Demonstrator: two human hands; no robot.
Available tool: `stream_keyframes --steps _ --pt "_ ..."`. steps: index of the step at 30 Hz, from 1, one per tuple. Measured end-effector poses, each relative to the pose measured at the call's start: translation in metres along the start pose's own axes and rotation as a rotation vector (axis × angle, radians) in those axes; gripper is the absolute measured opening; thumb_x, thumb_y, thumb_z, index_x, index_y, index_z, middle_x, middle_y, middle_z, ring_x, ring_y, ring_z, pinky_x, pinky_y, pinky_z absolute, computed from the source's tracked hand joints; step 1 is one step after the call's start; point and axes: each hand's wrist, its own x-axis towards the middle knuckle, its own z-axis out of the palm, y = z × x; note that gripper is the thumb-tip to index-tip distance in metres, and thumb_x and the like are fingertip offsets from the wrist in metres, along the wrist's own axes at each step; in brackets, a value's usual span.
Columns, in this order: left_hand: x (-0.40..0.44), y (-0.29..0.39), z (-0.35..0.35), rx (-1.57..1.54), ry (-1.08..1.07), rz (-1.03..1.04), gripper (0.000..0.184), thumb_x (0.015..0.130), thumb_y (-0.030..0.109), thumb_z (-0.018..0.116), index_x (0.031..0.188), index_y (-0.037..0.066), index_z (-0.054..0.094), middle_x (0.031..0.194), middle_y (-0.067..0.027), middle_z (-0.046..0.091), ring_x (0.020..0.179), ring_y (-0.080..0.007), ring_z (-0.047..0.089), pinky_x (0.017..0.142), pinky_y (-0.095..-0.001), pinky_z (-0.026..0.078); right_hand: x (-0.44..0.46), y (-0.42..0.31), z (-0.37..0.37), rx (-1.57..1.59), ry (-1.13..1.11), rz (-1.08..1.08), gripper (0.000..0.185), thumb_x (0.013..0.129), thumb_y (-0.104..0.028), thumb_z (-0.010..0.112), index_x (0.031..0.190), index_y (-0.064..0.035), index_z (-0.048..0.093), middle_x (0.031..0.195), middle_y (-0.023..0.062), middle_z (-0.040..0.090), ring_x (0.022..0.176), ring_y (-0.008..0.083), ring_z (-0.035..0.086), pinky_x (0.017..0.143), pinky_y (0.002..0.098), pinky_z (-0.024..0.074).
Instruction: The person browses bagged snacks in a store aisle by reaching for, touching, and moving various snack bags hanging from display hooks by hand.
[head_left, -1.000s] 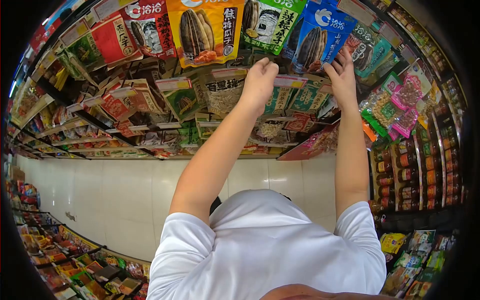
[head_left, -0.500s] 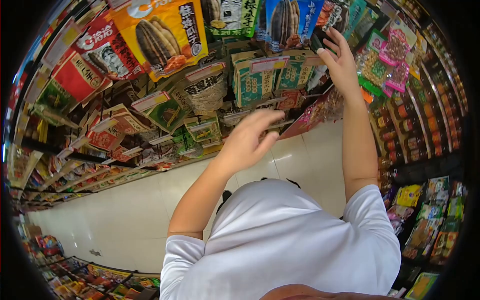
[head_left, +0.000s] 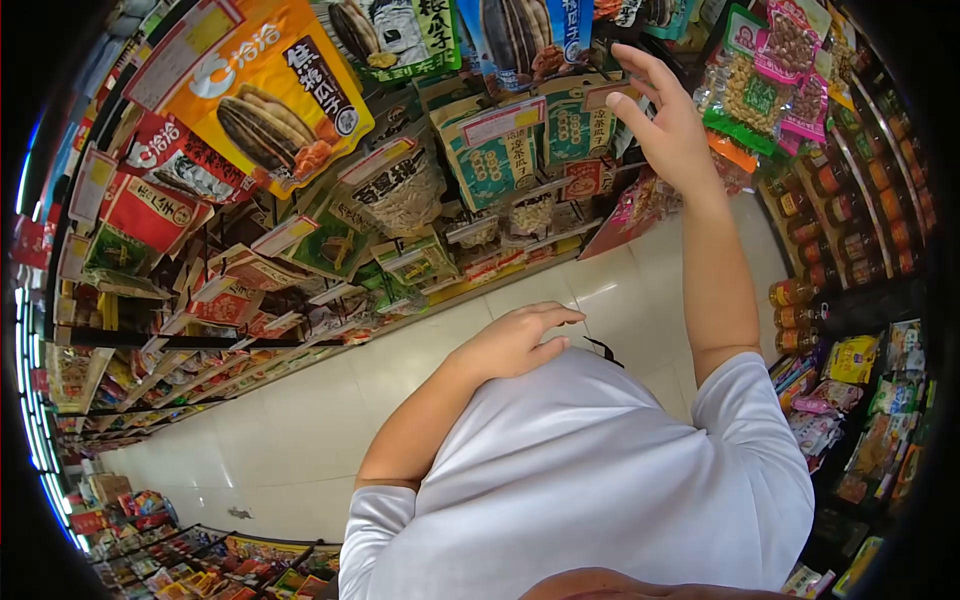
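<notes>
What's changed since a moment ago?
The left hand has dropped from beside the teal-and-beige rectangular packets to near the white cloth shirt, and the view has turned. The right hand stays raised near the glossy blue sunflower-seed bag.

The one head-worn camera looks forward and steeply down through a wide, round view, from close above the person's white shirt [head_left: 590, 480], with the hanging bags [head_left: 580, 130] farther off toward the top.
</notes>
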Motion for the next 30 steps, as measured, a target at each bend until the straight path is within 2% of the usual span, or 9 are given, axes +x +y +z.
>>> stream_keyframes --steps 8,10,12,14,18,19,20,22,30 --pt "0.006 -0.005 0.009 -0.031 0.038 -0.117 0.041 0.097 0.014 0.059 0.135 0.000 0.059 0.129 -0.0214 0.064 0.117 -0.0340 0.064 0.103 -0.0428 0.049 0.026 0.037 -0.005 0.029 0.040 0.051 0.071 0.098 -0.028 0.068 0.158 -0.0104 0.034 0.160 0.0148 0.039 0.147 0.0325 0.040 0.116 0.0461 0.0409" --pt "0.006 -0.005 0.011 -0.032 0.048 -0.137 0.040 0.098 0.015 0.059 0.135 -0.001 0.059 0.129 -0.0217 0.064 0.117 -0.0339 0.064 0.103 -0.0428 0.049 0.038 -0.002 -0.012 0.177 0.018 0.234 0.075 0.095 -0.018 0.069 0.156 0.0003 0.029 0.155 0.0223 0.039 0.144 0.0364 0.040 0.118 0.0475 0.0352" --pt "0.006 -0.007 0.013 -0.042 0.059 -0.153 0.040 0.098 0.015 0.058 0.135 -0.001 0.059 0.129 -0.0218 0.064 0.117 -0.0339 0.064 0.103 -0.0428 0.049 0.043 0.009 -0.008 0.210 0.027 0.204 0.078 0.093 -0.013 0.070 0.157 -0.0012 0.027 0.153 0.0223 0.041 0.143 0.0368 0.040 0.118 0.0481 0.0359" --pt "0.004 -0.011 0.016 -0.060 0.071 -0.165 0.041 0.099 0.017 0.057 0.136 -0.001 0.059 0.129 -0.0219 0.064 0.117 -0.0338 0.064 0.103 -0.0430 0.049 0.045 0.043 -0.001 0.042 0.027 0.082 0.074 0.097 -0.030 0.069 0.160 -0.0126 0.033 0.160 0.0149 0.039 0.148 0.0334 0.039 0.115 0.0473 0.0422" --pt "0.000 -0.012 0.018 -0.080 0.095 -0.201 0.042 0.100 0.020 0.056 0.137 0.000 0.059 0.130 -0.0219 0.063 0.118 -0.0341 0.063 0.104 -0.0432 0.049 0.050 0.043 0.000 0.119 -0.013 0.224 0.077 0.096 -0.036 0.072 0.161 -0.0201 0.033 0.156 0.0305 0.039 0.140 0.0398 0.049 0.108 0.0469 0.0465" --pt "-0.001 -0.012 0.019 -0.082 0.104 -0.203 0.042 0.100 0.021 0.055 0.137 0.000 0.059 0.130 -0.0218 0.063 0.118 -0.0344 0.063 0.104 -0.0432 0.049 0.054 0.052 0.002 0.014 -0.018 0.074 0.079 0.095 -0.037 0.072 0.161 -0.0186 0.032 0.157 0.0307 0.038 0.138 0.0402 0.051 0.107 0.0465 0.0475" --pt "-0.002 -0.013 0.020 -0.085 0.114 -0.203 0.043 0.101 0.022 0.055 0.137 0.000 0.059 0.130 -0.0218 0.063 0.119 -0.0346 0.063 0.104 -0.0432 0.049 0.051 0.058 0.002 0.043 -0.018 0.134 0.077 0.095 -0.041 0.071 0.158 -0.0168 0.035 0.157 0.0213 0.039 0.146 0.0364 0.042 0.116 0.0484 0.0410" --pt "-0.004 -0.016 0.021 -0.081 0.110 -0.210 0.043 0.101 0.023 0.055 0.137 0.000 0.058 0.131 -0.0220 0.063 0.121 -0.0355 0.061 0.105 -0.0432 0.048 0.052 0.057 0.003 0.034 -0.030 0.172 0.076 0.095 -0.040 0.071 0.158 -0.0165 0.036 0.158 0.0208 0.038 0.146 0.0357 0.041 0.116 0.0478 0.0409" --pt "-0.013 -0.028 0.028 -0.095 0.130 -0.149 0.046 0.102 0.030 0.053 0.135 -0.001 0.058 0.133 -0.0227 0.061 0.123 -0.0385 0.059 0.107 -0.0447 0.046 0.053 0.034 0.007 0.041 -0.042 0.264 0.080 0.094 -0.038 0.072 0.160 -0.0129 0.033 0.155 0.0336 0.035 0.143 0.0428 0.043 0.112 0.0527 0.0448"
